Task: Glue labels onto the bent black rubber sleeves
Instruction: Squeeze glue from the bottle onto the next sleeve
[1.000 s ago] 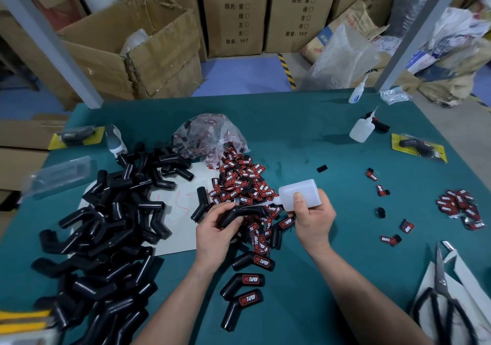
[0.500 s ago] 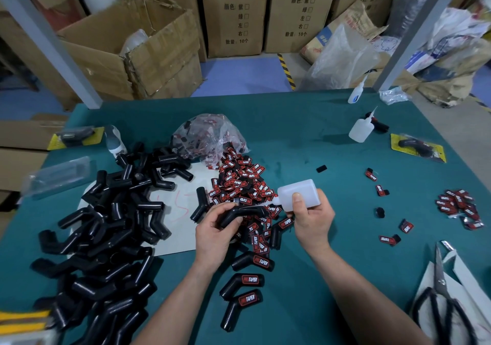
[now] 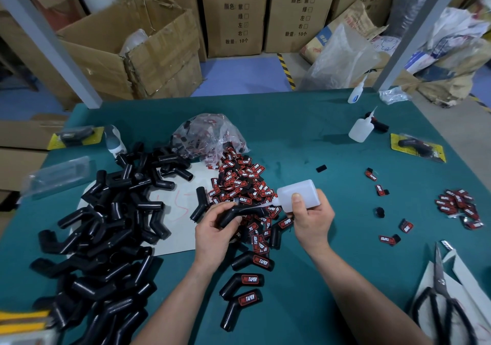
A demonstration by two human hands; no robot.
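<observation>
Three labelled sleeves (image 3: 248, 281) lie nearest, just this side of the label pile (image 3: 239, 182), probably set down there while the glue takes. Over the pile's near edge the left hand (image 3: 214, 229) curls round a bare sleeve (image 3: 240, 213), held level, apparently to take glue. The right hand (image 3: 312, 218) grips a bottle (image 3: 299, 191) tipped sideways, with its nozzle at that sleeve. Whether the nozzle touches, I cannot tell. Left of the pile lies the unlabelled heap (image 3: 114, 225), and beyond the pile a bag (image 3: 210, 137) of labels.

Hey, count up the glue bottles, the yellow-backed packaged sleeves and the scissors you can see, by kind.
Glue bottles: 3
Yellow-backed packaged sleeves: 2
Scissors: 1
Total: 6
</observation>
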